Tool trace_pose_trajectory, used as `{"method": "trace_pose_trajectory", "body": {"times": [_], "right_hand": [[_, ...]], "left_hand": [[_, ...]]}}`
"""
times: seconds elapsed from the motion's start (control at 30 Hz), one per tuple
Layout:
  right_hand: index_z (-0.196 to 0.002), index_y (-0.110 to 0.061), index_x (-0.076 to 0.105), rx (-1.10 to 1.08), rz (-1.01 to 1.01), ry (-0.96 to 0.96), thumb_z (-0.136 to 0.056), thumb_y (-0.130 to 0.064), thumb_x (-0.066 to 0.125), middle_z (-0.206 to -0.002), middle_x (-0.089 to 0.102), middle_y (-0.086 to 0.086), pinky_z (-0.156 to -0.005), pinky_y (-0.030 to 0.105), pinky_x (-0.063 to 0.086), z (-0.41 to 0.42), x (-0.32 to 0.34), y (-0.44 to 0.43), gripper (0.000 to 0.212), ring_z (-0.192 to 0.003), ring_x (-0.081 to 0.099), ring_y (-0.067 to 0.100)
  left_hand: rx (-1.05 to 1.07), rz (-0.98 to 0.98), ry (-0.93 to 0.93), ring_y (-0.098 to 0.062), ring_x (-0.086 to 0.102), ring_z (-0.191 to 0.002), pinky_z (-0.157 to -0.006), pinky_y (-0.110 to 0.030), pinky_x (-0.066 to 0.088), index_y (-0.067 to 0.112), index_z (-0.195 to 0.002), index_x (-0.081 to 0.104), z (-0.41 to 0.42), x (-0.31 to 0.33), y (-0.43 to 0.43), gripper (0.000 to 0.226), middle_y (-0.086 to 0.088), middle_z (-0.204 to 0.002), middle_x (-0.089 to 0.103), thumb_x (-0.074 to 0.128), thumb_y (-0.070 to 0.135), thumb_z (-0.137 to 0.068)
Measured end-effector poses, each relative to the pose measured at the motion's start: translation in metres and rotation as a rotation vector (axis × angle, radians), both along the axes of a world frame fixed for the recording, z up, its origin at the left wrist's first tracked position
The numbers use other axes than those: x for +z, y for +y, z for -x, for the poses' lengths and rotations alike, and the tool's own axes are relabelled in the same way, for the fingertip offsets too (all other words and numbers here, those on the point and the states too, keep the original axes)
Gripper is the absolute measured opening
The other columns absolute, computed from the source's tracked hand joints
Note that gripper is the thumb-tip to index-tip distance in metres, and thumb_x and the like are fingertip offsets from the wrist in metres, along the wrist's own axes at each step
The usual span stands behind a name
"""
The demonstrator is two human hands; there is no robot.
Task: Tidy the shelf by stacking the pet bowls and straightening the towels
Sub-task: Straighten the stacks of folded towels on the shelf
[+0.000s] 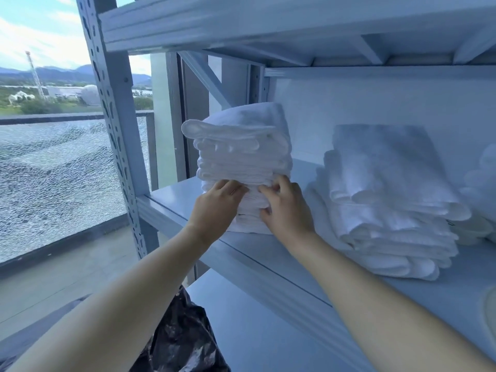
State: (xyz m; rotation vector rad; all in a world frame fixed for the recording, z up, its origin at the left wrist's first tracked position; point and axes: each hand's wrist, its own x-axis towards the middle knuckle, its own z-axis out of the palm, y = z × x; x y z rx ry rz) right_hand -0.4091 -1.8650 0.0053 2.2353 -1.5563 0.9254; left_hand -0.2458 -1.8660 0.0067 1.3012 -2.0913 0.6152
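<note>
Head view: left hand (pixel 217 202) and right hand (pixel 287 209) pinch towel stack (pixel 241 157) folds, fingertips (pixel 279 184) partly buried.

A crinkled black plastic bag (pixel 182 342) sat at the bottom of the view, glossy and bunched. To the left, a glass balcony panel (pixel 59 183) was crazed all over with fine cracks. Beyond it lay green ground, a white domed building (pixel 90 93), a thin red-and-white lattice mast (pixel 35 73), hazy blue mountains (pixel 61 72) and a cloudy sky (pixel 40 28).
</note>
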Motion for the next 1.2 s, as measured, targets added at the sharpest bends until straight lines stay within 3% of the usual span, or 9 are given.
{"method": "trace_pose_trajectory", "body": {"times": [0.17,0.33,0.5,0.63,0.87,1.07,1.2], "right_hand": [[-0.115,-0.014,0.061,0.008,0.026,0.047,-0.076,-0.011,0.061,-0.111,0.05,0.012,-0.06,0.031,0.037,-0.015,0.003,0.024,0.039,-0.094,0.047,0.031],[-0.111,-0.014,0.06,0.054,0.035,0.09,-0.079,-0.015,0.061,-0.113,0.051,0.01,-0.07,0.038,0.043,-0.033,0.005,0.042,0.032,-0.097,0.048,0.031],[-0.127,-0.022,0.051,0.09,-0.007,0.098,-0.082,-0.019,0.059,-0.124,0.046,0.006,-0.077,0.038,0.045,-0.026,0.004,0.049,0.046,-0.11,0.044,0.028],[-0.135,-0.027,0.045,0.131,-0.065,0.033,-0.086,-0.024,0.061,-0.134,0.038,0.003,-0.082,0.04,0.05,-0.018,0.0,0.052,0.052,-0.12,0.038,0.024],[-0.127,-0.025,0.051,0.231,-0.061,-0.018,-0.083,-0.026,0.064,-0.14,0.037,0.002,-0.085,0.043,0.05,-0.035,-0.007,0.059,0.046,-0.121,0.041,0.026],[-0.127,-0.022,0.05,0.255,-0.037,-0.03,-0.083,-0.027,0.066,-0.137,0.039,0.003,-0.084,0.041,0.05,-0.037,-0.007,0.063,0.048,-0.12,0.043,0.024],[-0.127,-0.02,0.051,0.228,-0.023,-0.027,-0.082,-0.026,0.067,-0.131,0.042,0.005,-0.079,0.043,0.052,-0.028,-0.004,0.063,0.047,-0.116,0.045,0.025]], "left_hand": [[-0.019,0.021,-0.017,-0.021,0.066,-0.086,-0.038,-0.031,0.051,0.013,-0.098,0.07,-0.019,0.004,0.018,0.043,-0.002,-0.095,0.068,0.069,-0.009,-0.06],[0.019,-0.042,0.01,-0.019,0.057,-0.105,-0.056,-0.039,0.055,0.016,-0.112,0.063,-0.042,0.001,0.026,0.043,0.004,-0.112,0.062,0.055,-0.006,-0.076],[0.029,-0.109,0.051,-0.018,0.051,-0.113,-0.068,-0.044,0.054,0.017,-0.114,0.06,-0.054,0.003,0.027,0.044,0.005,-0.118,0.058,0.052,-0.005,-0.078],[0.015,-0.108,0.052,-0.02,0.052,-0.112,-0.065,-0.045,0.055,0.016,-0.112,0.061,-0.056,0.004,0.028,0.044,0.003,-0.116,0.059,0.053,-0.007,-0.076],[0.028,-0.045,0.0,-0.023,0.058,-0.104,-0.053,-0.037,0.054,0.012,-0.105,0.062,-0.082,0.006,0.033,0.042,0.0,-0.109,0.061,0.058,-0.011,-0.071],[0.041,0.018,-0.08,-0.029,0.061,-0.094,-0.044,-0.033,0.052,0.006,-0.11,0.057,-0.082,-0.002,0.045,0.047,-0.008,-0.109,0.058,0.064,-0.007,-0.066],[-0.022,0.067,-0.04,-0.027,0.061,-0.092,-0.048,-0.031,0.052,0.01,-0.11,0.057,-0.063,0.002,0.058,0.047,-0.006,-0.11,0.059,0.068,0.003,-0.065]]}}
